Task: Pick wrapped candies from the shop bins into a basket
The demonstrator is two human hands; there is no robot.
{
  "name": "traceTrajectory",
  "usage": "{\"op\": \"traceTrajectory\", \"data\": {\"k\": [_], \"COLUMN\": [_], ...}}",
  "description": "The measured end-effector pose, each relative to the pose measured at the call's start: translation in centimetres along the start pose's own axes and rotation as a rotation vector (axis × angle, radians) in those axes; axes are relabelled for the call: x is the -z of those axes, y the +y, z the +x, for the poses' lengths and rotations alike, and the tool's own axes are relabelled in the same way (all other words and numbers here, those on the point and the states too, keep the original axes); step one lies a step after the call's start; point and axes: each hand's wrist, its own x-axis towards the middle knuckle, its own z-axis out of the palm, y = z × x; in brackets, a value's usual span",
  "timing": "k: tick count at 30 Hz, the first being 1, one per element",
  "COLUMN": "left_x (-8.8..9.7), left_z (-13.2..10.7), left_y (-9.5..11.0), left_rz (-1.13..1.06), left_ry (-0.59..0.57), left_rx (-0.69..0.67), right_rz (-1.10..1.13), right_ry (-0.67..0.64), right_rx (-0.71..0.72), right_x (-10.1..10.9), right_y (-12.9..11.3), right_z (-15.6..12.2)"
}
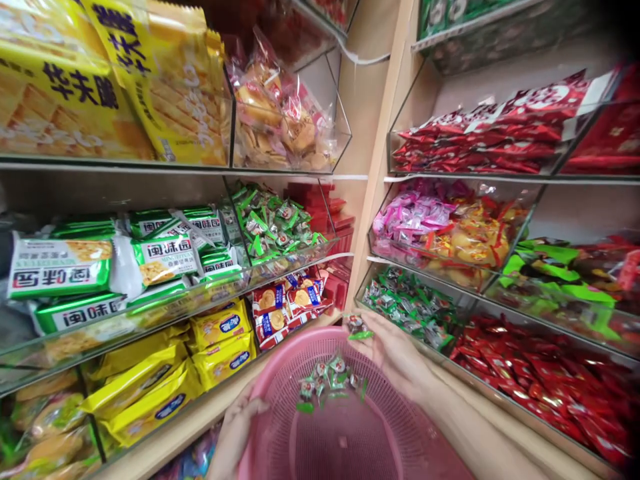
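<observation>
My left hand grips the left rim of a pink plastic basket with its fingers curled over the edge. Small green-and-clear wrapped candies lie in the far part of the basket, slightly blurred. Over the basket's far right rim is my right hand, closed around one or more candies of the same kind. Its fingertips are partly hidden. Just beyond that hand stands a clear bin of similar green-wrapped candies.
Shelves with clear bins meet in a corner. On the left are yellow waffle packs, green-and-white packets and yellow packets. Red-wrapped sweets, pink-wrapped candies and red packets fill bins on the right.
</observation>
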Motion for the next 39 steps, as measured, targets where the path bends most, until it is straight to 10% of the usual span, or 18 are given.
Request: {"op": "traceTrajectory", "data": {"k": [5,18,39], "left_x": [-0.5,-0.6,-0.8], "left_z": [-0.3,-0.5,-0.5], "left_y": [0.1,0.1,0.2], "left_rz": [-0.047,-0.012,-0.052], "left_ry": [-0.019,0.089,0.022], "left_rx": [0.001,0.014,0.012], "right_rz": [-0.007,-1.321,-1.608], "right_ry": [0.133,0.044,-0.006], "right_rx": [-0.287,0.091,0.282], "right_x": [3.9,11.0,8.2], "right_y": [3.3,8.9,9.4], "right_z": [-0.1,2.2,2.2]}}
